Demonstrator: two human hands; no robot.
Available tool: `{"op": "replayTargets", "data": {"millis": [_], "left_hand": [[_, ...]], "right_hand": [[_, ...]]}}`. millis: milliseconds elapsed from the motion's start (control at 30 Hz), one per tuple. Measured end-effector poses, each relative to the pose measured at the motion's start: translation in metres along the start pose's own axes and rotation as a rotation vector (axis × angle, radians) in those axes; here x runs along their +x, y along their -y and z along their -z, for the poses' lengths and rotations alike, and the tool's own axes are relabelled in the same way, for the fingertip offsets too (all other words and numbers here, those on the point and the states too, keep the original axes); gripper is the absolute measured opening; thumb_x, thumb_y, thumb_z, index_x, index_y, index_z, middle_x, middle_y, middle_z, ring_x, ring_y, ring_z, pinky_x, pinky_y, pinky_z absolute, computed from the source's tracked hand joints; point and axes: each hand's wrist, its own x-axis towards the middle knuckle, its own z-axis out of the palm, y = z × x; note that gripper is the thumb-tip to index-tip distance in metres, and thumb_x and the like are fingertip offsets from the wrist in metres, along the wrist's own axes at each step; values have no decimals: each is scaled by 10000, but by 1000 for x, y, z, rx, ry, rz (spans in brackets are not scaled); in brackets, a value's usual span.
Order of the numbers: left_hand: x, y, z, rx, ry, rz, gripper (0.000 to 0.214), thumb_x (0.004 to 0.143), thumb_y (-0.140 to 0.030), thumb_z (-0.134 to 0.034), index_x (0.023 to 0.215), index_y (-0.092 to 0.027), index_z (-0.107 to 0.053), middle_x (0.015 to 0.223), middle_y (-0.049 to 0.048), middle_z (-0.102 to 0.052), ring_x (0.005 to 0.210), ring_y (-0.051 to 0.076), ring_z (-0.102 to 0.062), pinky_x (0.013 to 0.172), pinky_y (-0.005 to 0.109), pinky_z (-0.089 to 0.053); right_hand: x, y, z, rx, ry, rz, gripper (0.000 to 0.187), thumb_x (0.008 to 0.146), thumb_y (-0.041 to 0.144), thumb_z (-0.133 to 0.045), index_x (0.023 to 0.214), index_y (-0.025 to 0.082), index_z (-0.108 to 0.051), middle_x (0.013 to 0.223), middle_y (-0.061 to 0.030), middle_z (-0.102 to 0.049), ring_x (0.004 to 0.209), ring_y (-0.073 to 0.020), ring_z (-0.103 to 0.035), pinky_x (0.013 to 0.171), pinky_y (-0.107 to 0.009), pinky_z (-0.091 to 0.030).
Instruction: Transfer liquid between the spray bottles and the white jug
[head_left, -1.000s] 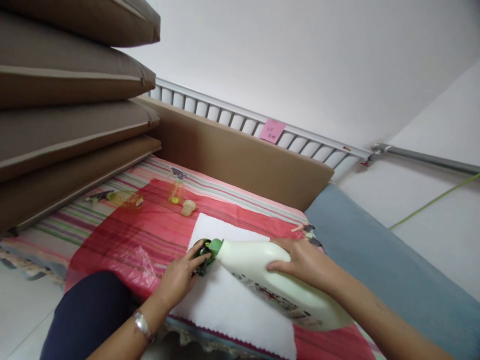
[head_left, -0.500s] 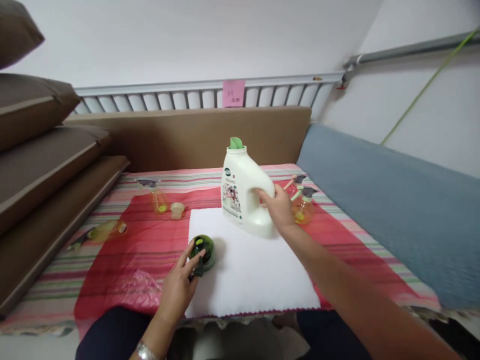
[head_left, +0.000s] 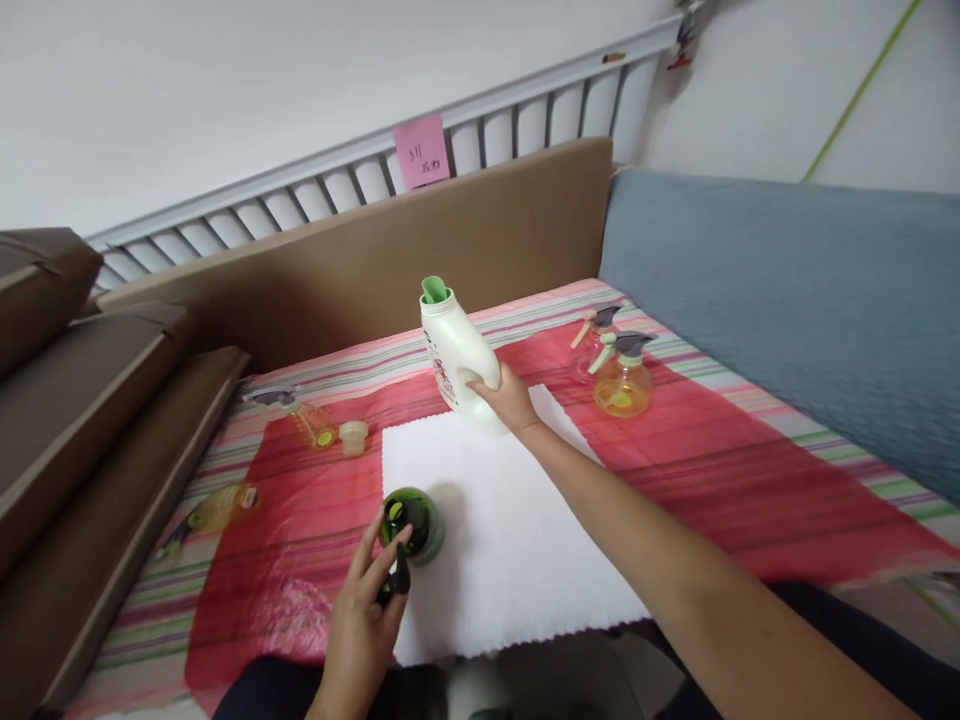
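On a red-striped cloth [head_left: 712, 470] by a brown board [head_left: 360, 270], the right hand [head_left: 510, 398] grips a white bottle [head_left: 456, 352]; the left hand [head_left: 364, 620] pinches a green sprayer [head_left: 411, 524].

Layout. The left hand [head_left: 360, 625] lies at the near left corner of the white cloth [head_left: 495, 540], touching the dark green round spray bottle [head_left: 412, 522] on it. The right hand [head_left: 510, 398] grips the white plastic jug [head_left: 454, 350] at the cloth's far edge. Right of it stand two orange spray bottles [head_left: 621, 375]; far left, a clear spray bottle [head_left: 304, 418].

White wall [head_left: 187, 90] — brown cushions [head_left: 82, 380]
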Motion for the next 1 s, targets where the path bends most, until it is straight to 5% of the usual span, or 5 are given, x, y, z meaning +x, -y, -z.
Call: {"op": "replayTargets", "data": {"millis": [167,333,567,900,1000], "left_hand": [[-1,-9,12,-44,-60,-7,337,877,-263,-455,1197,-262,-558,1456,74,-350,1274,237,-438,1035,394,-398],[-20,-23,44,-132,-204,32,301,825,-347,-550,1105,-241,-588,1236,92,-569,1133,243,-552,963,373,-453],[-30,-68,30,-369,5,139,253,672,-284,-678,870,-196,-549,840,40,-664,807,214,-629,744,330,-510],[-44,-67,-10,-438,-19,64,627,630,-265,-631,1213,-190,-412,813,8,-583,640,175,-589,652,314,-493],[-36,-63,-16,-452,-135,38,678,643,-302,-625,1276,-185,-413,830,27,-577,672,200,-600,688,350,-510]], "right_hand": [[-15,10,28,7,28,74,452,690,372,-673,1063,156,-540,1066,-115,-629,968,-248,-581,832,-359,-447],[-104,48,61,89,7,165,303,851,332,-478,1095,164,-544,1082,-110,-621,961,-205,-589,863,-347,-459],[-223,106,76,312,768,378,598,683,196,-743,1232,305,-533,1369,-40,-457,1236,-221,-433,1054,-347,-326],[-252,80,77,394,364,-114,417,640,136,-624,1049,216,-601,950,-34,-624,781,-168,-568,743,-298,-457],[-261,71,62,532,464,-289,334,586,204,-663,916,178,-620,774,-8,-621,669,-149,-544,647,-274,-442]]}}
